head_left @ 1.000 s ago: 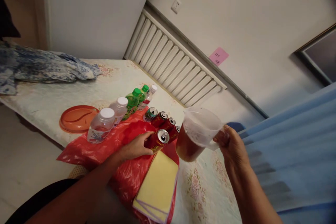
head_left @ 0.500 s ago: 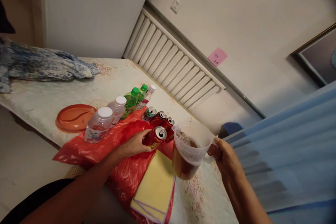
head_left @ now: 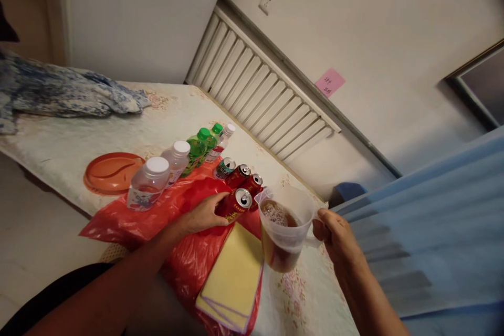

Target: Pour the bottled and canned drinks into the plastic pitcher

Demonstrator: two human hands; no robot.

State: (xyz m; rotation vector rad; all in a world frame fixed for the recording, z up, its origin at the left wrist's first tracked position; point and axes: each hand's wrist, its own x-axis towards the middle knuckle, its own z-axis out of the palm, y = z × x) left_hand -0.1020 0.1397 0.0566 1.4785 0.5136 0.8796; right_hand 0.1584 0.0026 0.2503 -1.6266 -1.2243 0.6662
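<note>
My left hand [head_left: 207, 212] wraps round a red drink can [head_left: 233, 209] with an opened top. In my right hand [head_left: 334, 231] is the handle of a clear plastic measuring jug [head_left: 285, 233], partly filled with brown, bubbly liquid. The jug is beside the can, its spout towards it. Behind the held can stand two more red cans [head_left: 239, 176] and a green-and-dark can [head_left: 224, 168]. A folded yellow cloth [head_left: 232, 278] lies in front, on a red plastic bag [head_left: 189, 252] spread over the table.
Along the bag stand clear bottles with white caps [head_left: 149, 184] and green bottles with green caps [head_left: 197, 149]. An orange lid [head_left: 112, 172] lies at the left. Patterned fabric [head_left: 74, 89] rests on the table's far left; a radiator [head_left: 255, 84] lines the wall. A blue curtain [head_left: 433, 231] hangs at right.
The jug has levelled out a little and shifted slightly, with its liquid surface now more visible. My left hand still grips the can. The view has moved slightly.
</note>
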